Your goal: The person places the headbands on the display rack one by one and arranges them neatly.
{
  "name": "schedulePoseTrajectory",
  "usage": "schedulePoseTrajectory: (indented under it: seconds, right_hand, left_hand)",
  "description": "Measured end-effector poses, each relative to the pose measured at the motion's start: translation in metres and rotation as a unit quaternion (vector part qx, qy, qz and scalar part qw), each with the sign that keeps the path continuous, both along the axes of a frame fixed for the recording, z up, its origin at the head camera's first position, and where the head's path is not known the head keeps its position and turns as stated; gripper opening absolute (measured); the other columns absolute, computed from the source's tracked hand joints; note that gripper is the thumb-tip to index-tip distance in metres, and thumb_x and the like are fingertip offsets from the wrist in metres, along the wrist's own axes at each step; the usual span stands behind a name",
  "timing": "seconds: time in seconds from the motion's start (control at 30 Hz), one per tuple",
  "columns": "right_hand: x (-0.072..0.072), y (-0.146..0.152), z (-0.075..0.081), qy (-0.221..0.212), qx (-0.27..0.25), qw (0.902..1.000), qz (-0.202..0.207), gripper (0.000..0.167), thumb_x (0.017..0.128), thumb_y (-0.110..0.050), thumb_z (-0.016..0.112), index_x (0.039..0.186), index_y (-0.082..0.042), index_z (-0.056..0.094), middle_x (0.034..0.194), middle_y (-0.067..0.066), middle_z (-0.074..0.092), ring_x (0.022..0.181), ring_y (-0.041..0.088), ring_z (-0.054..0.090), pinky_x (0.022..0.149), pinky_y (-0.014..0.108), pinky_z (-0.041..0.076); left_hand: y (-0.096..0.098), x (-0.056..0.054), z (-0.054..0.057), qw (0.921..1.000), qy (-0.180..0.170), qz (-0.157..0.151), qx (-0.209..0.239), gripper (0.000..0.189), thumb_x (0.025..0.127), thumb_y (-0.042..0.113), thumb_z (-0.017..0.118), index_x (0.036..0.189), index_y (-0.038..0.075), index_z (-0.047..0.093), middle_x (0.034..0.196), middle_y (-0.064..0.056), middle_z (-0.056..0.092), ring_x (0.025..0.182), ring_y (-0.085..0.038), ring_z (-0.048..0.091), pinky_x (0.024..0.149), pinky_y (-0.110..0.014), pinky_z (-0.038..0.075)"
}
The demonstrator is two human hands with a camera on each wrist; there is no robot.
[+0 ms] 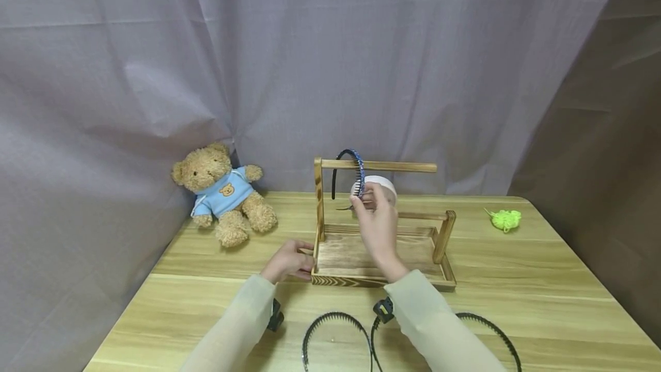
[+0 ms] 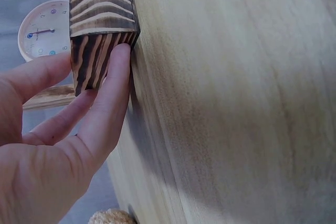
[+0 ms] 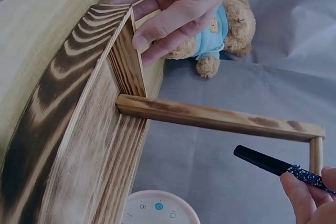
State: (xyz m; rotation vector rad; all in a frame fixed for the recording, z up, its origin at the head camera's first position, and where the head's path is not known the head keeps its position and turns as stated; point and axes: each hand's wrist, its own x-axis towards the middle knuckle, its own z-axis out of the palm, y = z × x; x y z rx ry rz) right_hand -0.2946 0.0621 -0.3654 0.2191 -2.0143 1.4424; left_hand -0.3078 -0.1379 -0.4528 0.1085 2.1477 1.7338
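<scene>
A wooden rack (image 1: 382, 280) with a tray base, a short right post and a raised top bar (image 1: 403, 167) stands mid-table. My right hand (image 1: 379, 225) pinches one limb of a toothed headband (image 1: 360, 168), blue and glittery outside, black inside. The headband arches over the bar near its left post; whether it rests on the wood I cannot tell. In the right wrist view its black end (image 3: 257, 158) points away from the fingers. My left hand (image 1: 290, 260) holds the tray's left end, its fingertips spread on the striped end wall (image 2: 94, 64).
Two more toothed headbands lie at the front: a glittery one (image 1: 335, 314) and a black one (image 1: 490, 323), partly behind my right sleeve. A round clock (image 2: 44, 30) stands behind the rack. A teddy bear (image 1: 222, 191) sits back left; a neon-green stringy bundle (image 1: 505, 220) lies right.
</scene>
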Motion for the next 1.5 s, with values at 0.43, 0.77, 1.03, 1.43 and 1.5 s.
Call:
schedulePoseTrajectory:
  seconds: [0.43,0.77,1.03,1.43,1.5]
  right_hand:
    - [-0.002,-0.013,0.002,-0.006,0.029,0.9995,0.011,0.026,0.088,-0.01,0.072,0.11,-0.003,0.061,0.092,0.016,0.072,0.081,0.027,0.07,0.071,0.036,0.062]
    - [-0.004,-0.022,-0.001,-0.009,0.042,0.9989,0.021,0.022,0.088,-0.01,0.072,0.107,-0.004,0.063,0.09,0.011,0.072,0.079,0.023,0.07,0.07,0.033,0.061]
    - [-0.006,-0.026,-0.003,-0.015,0.055,0.9981,0.021,0.023,0.088,-0.012,0.073,0.107,-0.004,0.064,0.093,0.01,0.073,0.081,0.023,0.07,0.07,0.034,0.061]
    - [-0.003,-0.028,0.001,-0.037,0.083,0.9956,0.026,0.022,0.087,-0.018,0.074,0.104,-0.008,0.064,0.096,0.008,0.073,0.09,0.023,0.071,0.077,0.034,0.061]
    - [-0.002,-0.028,0.001,-0.041,0.078,0.9956,0.03,0.024,0.087,-0.018,0.075,0.105,-0.008,0.063,0.099,0.008,0.073,0.094,0.024,0.071,0.08,0.033,0.061]
  left_hand:
    - [-0.001,0.0,0.0,1.0,-0.004,0.0,0.001,0.055,0.084,-0.008,0.059,0.135,-0.017,0.041,0.105,-0.032,0.063,0.077,-0.025,0.068,0.073,-0.041,0.063]
    - [0.001,-0.003,-0.002,1.0,0.0,0.006,0.0,0.052,0.085,-0.005,0.059,0.133,-0.017,0.044,0.102,-0.031,0.065,0.079,-0.027,0.07,0.072,-0.042,0.063]
    - [0.001,-0.002,-0.002,1.0,0.002,0.009,-0.004,0.051,0.086,-0.004,0.059,0.134,-0.017,0.044,0.104,-0.032,0.065,0.081,-0.029,0.07,0.072,-0.041,0.063]
    - [0.001,0.0,-0.003,1.0,0.007,0.006,-0.002,0.052,0.084,-0.007,0.058,0.133,-0.016,0.045,0.104,-0.031,0.064,0.08,-0.027,0.069,0.073,-0.041,0.063]
    - [0.001,0.0,-0.002,0.9999,0.006,0.009,-0.004,0.051,0.084,-0.006,0.058,0.133,-0.016,0.045,0.104,-0.031,0.064,0.081,-0.028,0.069,0.073,-0.042,0.063]
